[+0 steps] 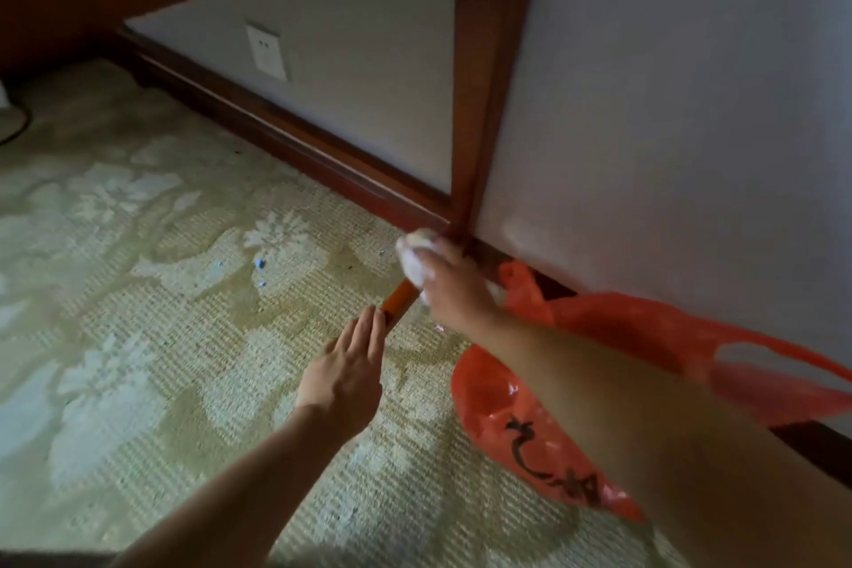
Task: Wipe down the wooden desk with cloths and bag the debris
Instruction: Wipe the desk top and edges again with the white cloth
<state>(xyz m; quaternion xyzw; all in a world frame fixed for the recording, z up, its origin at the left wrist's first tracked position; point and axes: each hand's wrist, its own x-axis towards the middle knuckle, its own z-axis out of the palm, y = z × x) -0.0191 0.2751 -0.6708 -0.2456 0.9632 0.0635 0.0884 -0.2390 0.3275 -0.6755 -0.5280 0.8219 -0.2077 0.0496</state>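
I am looking under the wooden desk at its leg (484,74), which stands against the wall. My right hand (449,286) grips a crumpled white cloth (415,261) at the foot of that leg. An orange plastic bag (576,383) with black writing lies open on the carpet under my right forearm. My left hand (346,376) reaches forward with straight fingers, its fingertips touching a short orange strip (399,297) that lies on the carpet below the cloth.
A dark wooden skirting board (276,134) runs along the grey wall, which carries a white socket (267,51). The patterned green carpet (138,291) has small blue specks (259,264) and crumbs on it. A dark cable (20,127) lies at the far left.
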